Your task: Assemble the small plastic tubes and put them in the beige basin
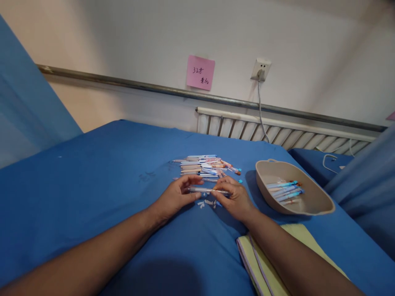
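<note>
As the pens lie now: partway along, by my judgement; a handful in the bin, one between the hands, a larger number on the bed-like surface under its smooth blue cloth (92, 197).
Clock centre: the held pen, 12 o'clock toward the wall.
Held pen: slender, pale, whitish plastic-looking barrel (197, 189); lies nearly level between both hands, just above the cloth. Whether fully put together, cannot tell.
Right hand: bare right hand (234, 197), at 3 o'clock; thumb and fingers closed in a pinch on the barrel's near end.
Left hand: bare left hand (180, 191), at 9 o'clock; loosely curled, thumb and fingertips on either side of the other end. Gripping or only steadying, cannot tell.
Loose pile: slim pens in white, beige, pale blue and orange-brown (191, 167), at 12 o'clock, near the hands; probably the bulk of what is left.
Small bits: tiny white and blue pieces (208, 202), at 5 o'clock, just beside the fingers; kind too small to tell.
Beige bin: rounded, plastic-looking, open-topped (317, 201), at 3 o'clock, beyond the right hand.
Bin pens: mostly light-blue pens with brighter blue ends (285, 191), lying together on its floor; likely the finished share.
</note>
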